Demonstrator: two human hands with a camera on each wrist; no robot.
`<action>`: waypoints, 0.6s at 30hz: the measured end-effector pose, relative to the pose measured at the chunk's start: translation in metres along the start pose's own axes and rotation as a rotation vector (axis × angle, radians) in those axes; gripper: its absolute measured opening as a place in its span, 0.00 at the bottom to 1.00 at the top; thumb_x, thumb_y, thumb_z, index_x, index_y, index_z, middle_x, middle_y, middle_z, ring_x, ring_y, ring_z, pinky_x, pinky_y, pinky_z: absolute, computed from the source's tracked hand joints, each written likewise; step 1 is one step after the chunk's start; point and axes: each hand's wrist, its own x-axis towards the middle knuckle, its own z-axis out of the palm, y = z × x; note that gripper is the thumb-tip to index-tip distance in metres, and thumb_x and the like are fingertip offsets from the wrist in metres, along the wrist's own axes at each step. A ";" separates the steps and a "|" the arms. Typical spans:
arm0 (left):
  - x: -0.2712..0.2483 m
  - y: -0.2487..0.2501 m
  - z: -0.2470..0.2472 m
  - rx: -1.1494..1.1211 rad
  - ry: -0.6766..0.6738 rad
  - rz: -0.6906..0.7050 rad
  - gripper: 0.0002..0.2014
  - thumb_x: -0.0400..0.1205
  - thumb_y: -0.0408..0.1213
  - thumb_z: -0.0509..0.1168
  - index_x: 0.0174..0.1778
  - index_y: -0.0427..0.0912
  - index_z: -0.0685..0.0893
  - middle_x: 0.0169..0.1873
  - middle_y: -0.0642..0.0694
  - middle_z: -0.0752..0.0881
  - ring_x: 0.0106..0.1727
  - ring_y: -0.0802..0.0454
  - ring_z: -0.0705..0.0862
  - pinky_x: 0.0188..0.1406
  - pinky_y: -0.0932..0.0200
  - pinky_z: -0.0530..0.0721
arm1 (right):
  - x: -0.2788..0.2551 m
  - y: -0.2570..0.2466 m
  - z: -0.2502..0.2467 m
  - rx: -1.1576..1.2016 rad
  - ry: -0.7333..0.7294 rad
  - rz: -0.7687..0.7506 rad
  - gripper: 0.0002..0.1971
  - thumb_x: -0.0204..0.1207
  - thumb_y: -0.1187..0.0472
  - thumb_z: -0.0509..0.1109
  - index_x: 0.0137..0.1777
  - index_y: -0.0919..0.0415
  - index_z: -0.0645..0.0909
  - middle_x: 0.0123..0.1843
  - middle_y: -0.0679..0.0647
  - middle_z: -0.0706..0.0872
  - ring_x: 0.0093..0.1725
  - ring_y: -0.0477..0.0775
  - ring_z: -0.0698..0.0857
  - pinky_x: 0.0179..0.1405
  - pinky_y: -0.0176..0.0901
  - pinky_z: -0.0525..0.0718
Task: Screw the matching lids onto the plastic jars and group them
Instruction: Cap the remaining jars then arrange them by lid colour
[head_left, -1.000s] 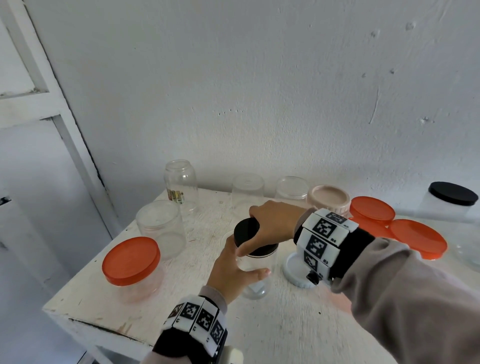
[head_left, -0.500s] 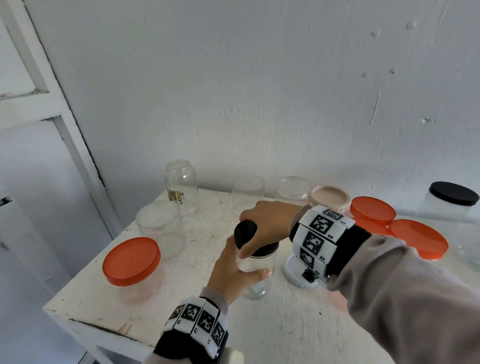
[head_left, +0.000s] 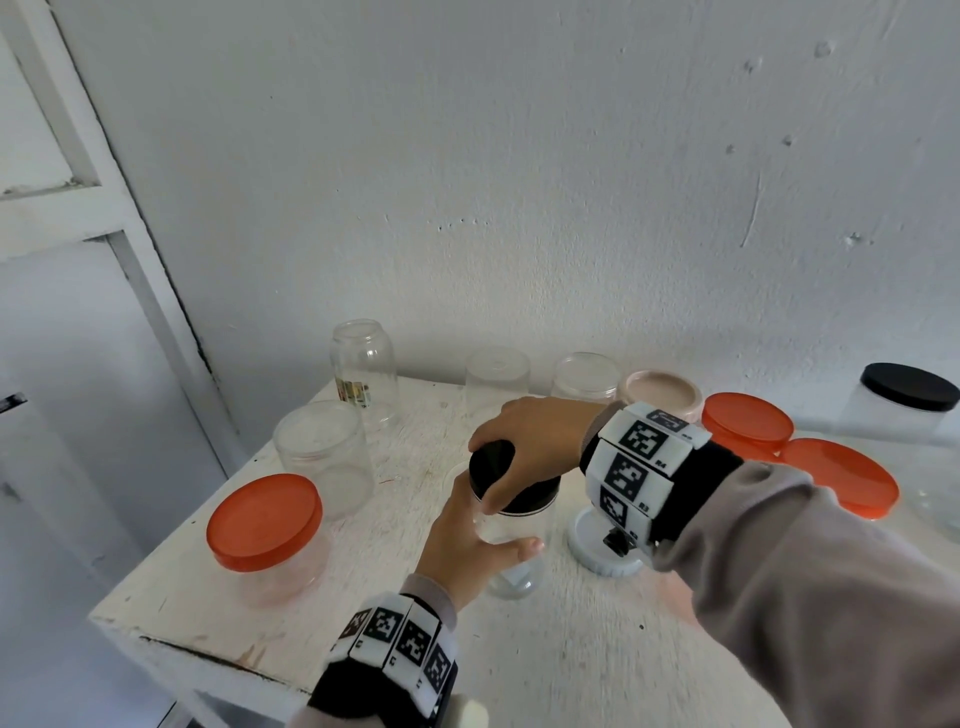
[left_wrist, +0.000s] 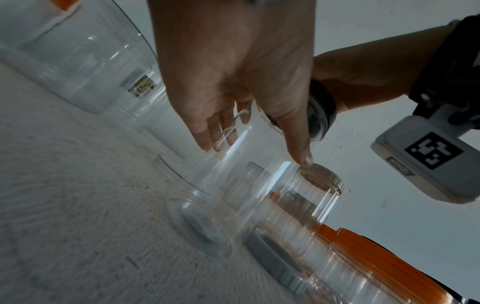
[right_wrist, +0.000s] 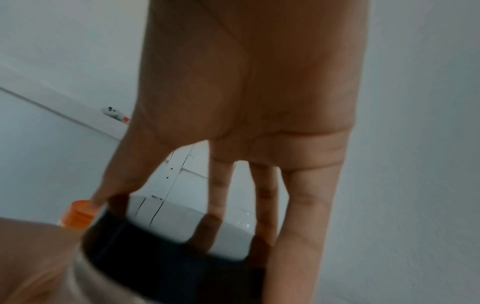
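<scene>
black lid (head_left: 511, 480) half hidden under right hand (head_left: 535, 441).

**Black lid sits on clear jar at centre of white table**

A small clear plastic jar (head_left: 511, 545) stands upright on the white table (head_left: 291, 587), a black lid (head_left: 498, 470) sitting on its mouth. Just right of that jar, a white lid (head_left: 592, 545) lies flat. To its left stands a clear jar capped with an orange lid (head_left: 265, 514), and behind that an open wide jar (head_left: 324, 457). Further back from the central jar, a tall labelled jar (head_left: 363, 374) and two clear jars (head_left: 496, 379) line the wall, beside a beige-lidded jar (head_left: 660, 392). Right of it rest two orange lids (head_left: 748, 421) and a black-lidded jar (head_left: 904, 400).
</scene>
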 end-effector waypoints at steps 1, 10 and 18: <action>0.000 0.000 0.000 0.000 0.001 0.003 0.38 0.64 0.44 0.80 0.68 0.58 0.70 0.61 0.66 0.77 0.63 0.74 0.73 0.51 0.77 0.69 | 0.001 -0.001 0.002 -0.013 0.027 0.030 0.36 0.64 0.29 0.71 0.71 0.43 0.74 0.58 0.44 0.76 0.60 0.50 0.78 0.55 0.45 0.80; 0.000 0.000 0.000 -0.004 0.000 -0.016 0.37 0.62 0.46 0.80 0.63 0.66 0.67 0.60 0.69 0.77 0.60 0.77 0.72 0.51 0.76 0.67 | -0.003 0.001 -0.004 0.049 -0.108 -0.051 0.36 0.66 0.47 0.79 0.74 0.35 0.68 0.67 0.43 0.69 0.67 0.50 0.71 0.63 0.50 0.79; 0.000 0.001 0.001 0.009 -0.006 0.011 0.39 0.60 0.49 0.78 0.68 0.60 0.69 0.61 0.68 0.77 0.61 0.80 0.72 0.48 0.81 0.70 | 0.002 -0.001 0.005 0.003 -0.021 0.071 0.36 0.64 0.28 0.70 0.71 0.40 0.69 0.60 0.47 0.73 0.59 0.55 0.78 0.58 0.54 0.81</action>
